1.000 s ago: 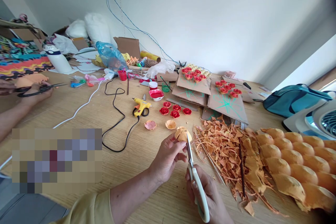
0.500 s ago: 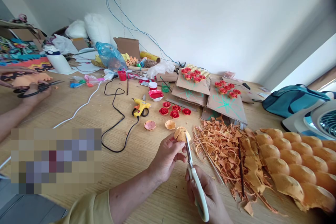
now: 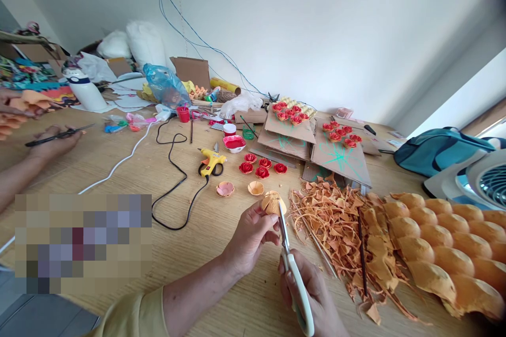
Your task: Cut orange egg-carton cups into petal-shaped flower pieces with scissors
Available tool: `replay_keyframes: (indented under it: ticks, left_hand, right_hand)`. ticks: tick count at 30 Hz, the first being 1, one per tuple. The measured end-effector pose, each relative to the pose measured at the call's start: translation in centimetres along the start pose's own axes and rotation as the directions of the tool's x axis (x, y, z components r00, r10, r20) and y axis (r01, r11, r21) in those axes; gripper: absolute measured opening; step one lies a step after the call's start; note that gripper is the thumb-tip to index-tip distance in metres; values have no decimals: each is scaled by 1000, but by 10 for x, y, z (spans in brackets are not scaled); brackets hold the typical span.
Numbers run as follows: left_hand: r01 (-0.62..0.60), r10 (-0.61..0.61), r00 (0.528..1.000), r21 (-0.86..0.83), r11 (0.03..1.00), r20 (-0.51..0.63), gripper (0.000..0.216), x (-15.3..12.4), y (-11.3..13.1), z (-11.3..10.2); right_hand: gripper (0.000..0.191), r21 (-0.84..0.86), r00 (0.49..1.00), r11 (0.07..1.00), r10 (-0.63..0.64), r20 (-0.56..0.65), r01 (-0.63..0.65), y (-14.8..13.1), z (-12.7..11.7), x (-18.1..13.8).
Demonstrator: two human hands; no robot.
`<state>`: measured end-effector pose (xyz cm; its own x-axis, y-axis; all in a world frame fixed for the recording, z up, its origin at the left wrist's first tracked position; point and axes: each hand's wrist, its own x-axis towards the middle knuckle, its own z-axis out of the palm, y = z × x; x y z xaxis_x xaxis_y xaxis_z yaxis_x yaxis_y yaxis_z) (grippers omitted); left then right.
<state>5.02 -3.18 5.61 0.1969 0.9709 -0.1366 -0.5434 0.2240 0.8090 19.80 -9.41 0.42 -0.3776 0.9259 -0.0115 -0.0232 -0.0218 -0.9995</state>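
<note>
Between the thumb and fingers of my left hand (image 3: 251, 237) is an orange egg-carton cup (image 3: 271, 203) with slits cut into its rim. My right hand (image 3: 310, 287) grips white-handled scissors (image 3: 298, 287), their blades pointing up at the right edge of the cup. Just beyond, a loose orange cup (image 3: 255, 188) and a pinkish petalled cup (image 3: 225, 189) rest on the table. Behind these sit several red paper-pulp roses (image 3: 262, 172). To the right of my hands spreads a heap of orange scraps (image 3: 332, 221).
An orange egg tray (image 3: 438, 237) lies at the right, near a fan (image 3: 490, 179) and a teal bag (image 3: 438, 150). A yellow glue gun (image 3: 211, 162) trails a black cord. Cardboard sheets (image 3: 340, 160) carry more roses. At left, a co-worker's hand (image 3: 55, 145) holds black scissors (image 3: 59, 135).
My hands, the cup and the scissors stay almost still. At left, the co-worker's hands have moved apart, the orange carton piece going left, away from the black scissors.
</note>
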Motion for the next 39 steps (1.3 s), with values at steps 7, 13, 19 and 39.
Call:
replay_keyframes:
  ticks: [7,13,19,39]
  left_hand:
    - [6,-6,1000,-13,1000,-28,22,0,-3,0]
    - [4,-5,999,-19,1000,-40,24,0,-5,0]
    - [9,-9,1000,-20,1000,-21,25,0,-4,0]
    - [3,-4,1000,34,999,13,35,1,-7,-1]
  right_hand:
    - [43,-37,999,999,-2,-33,1,2,2,-2]
    - [44,-78,998,997,7,-61,-11,5,3,-2]
    - [46,-108,997,994,-7,-71,-1,6,1,0]
    - [44,-84,996,995,-51,-76,45,8,0,0]
